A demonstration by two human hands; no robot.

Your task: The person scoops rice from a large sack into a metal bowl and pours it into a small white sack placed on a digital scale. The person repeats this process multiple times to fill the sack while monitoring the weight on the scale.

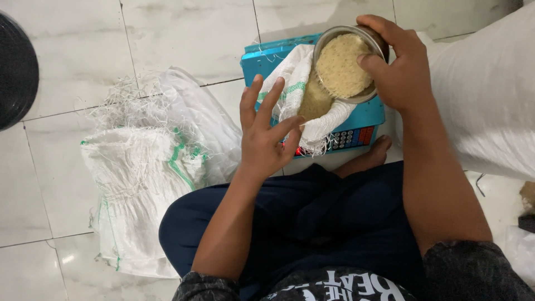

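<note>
Right hand (402,69) clamps the tilted steel bowl (348,61) of grain, best poured slowly into the sack mouth (312,103) below; left hand (266,136) hovers open beside it.

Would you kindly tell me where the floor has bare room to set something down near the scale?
Bare tile lies behind the empty woven sacks, left of the blue scale. Another patch sits at the near left corner. It is crowded on the scale: the small sack, the grain bowl in the right hand, and the left hand open beside it.
</note>
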